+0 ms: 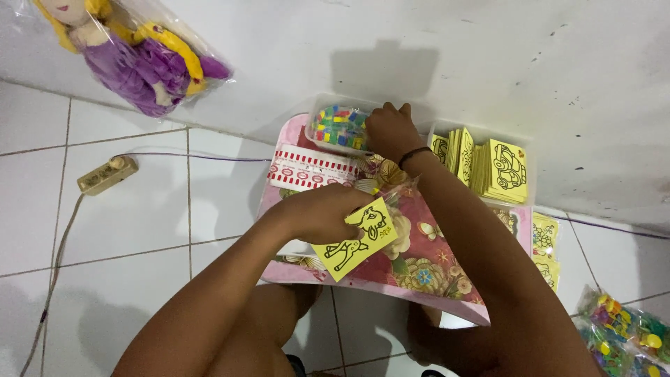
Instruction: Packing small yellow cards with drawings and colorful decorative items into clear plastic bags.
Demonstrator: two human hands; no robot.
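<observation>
My left hand (319,211) holds a yellow card with a black outline drawing of an animal (356,239), together with a clear plastic sleeve, above a pink flowered tray table (433,269). My right hand (389,130) reaches forward into a clear box of small colourful pieces (338,126) at the table's far edge, its fingers closed among them. What the fingers grip is hidden. A black band circles my right wrist.
A clear box of upright yellow outline cards (492,167) stands right of the table, with more yellow cards (545,244) below it. A bagged doll (143,56) leans on the wall, a power strip (106,174) lies left, and bags of colourful pieces (624,335) lie at the lower right.
</observation>
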